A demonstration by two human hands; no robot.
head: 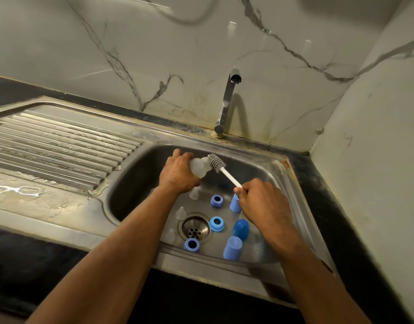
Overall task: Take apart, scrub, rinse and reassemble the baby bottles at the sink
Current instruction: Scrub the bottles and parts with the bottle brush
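Single head-mounted wide-angle view, looking forward and down from close above the sink (283,174), facing the wall.

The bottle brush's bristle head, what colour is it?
Grey, on a white handle; the head view shows the bottle brush clearly.

No lettering, label, brand or number is showing legibly anywhere (the blue parts and the clear bottle are reading as plain from this view).
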